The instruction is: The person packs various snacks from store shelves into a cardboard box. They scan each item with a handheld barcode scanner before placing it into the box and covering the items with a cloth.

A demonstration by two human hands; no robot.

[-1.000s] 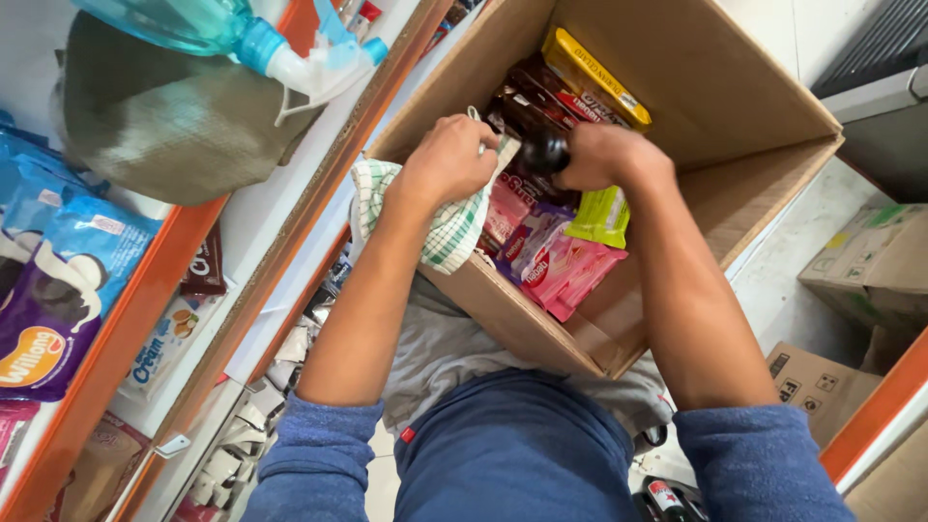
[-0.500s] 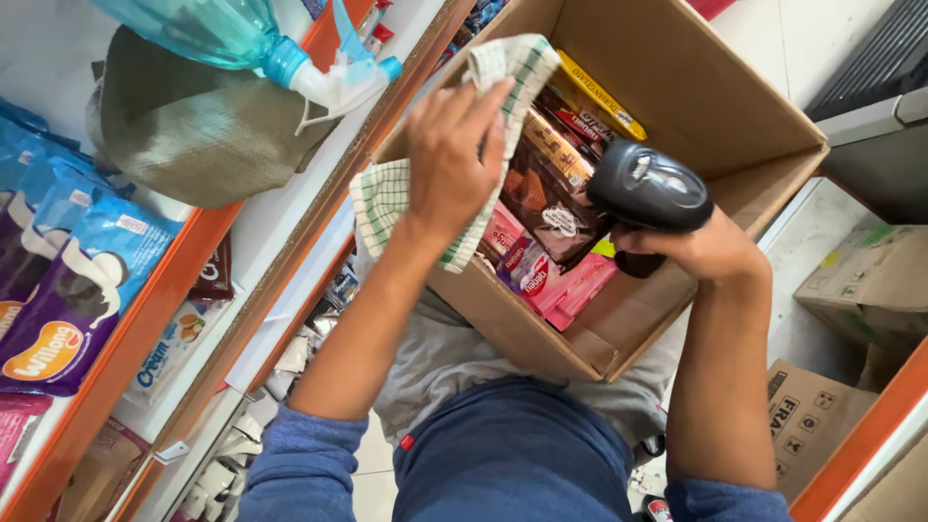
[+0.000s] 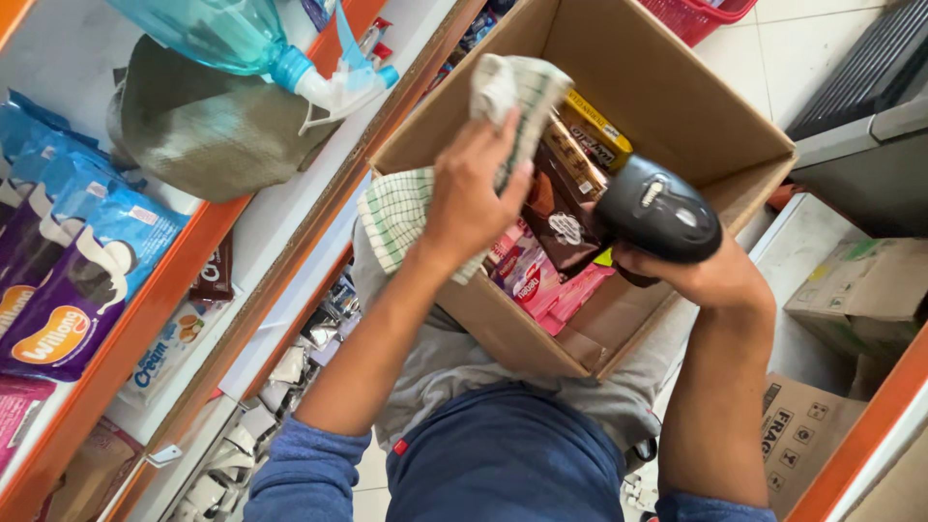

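The fingers of the left hand (image 3: 471,198) are curled tight around a checked cloth (image 3: 411,208). The cloth is white with thin green lines. One end sticks up above the fingers and the other end hangs down over the near edge of a cardboard box (image 3: 667,92). The hand is over the open box, close to its left wall.

The right hand (image 3: 710,275) is closed around the handle of a black barcode scanner (image 3: 662,208). The fingers are mostly hidden under the scanner, but the grip looks firm. The scanner's big rounded head sits above the hand and points left, toward the packs in the box. It is over the right side of the box, near the front corner.

Inside the box are snack packs standing close together. There is a dark brown pack (image 3: 561,227) between the two hands, a yellow pack (image 3: 604,130) behind it and some pink packs (image 3: 546,285) at the front. The box rests on the person's lap, over a grey apron and blue clothes.

To the left is an orange and white shelf (image 3: 242,246). On it lie a blue spray bottle (image 3: 246,39) with a white trigger, a grey-green bag (image 3: 208,130) under the bottle, and blue and purple cookie bags (image 3: 72,280) farther left. More brown boxes (image 3: 855,290) sit on the floor to the right.
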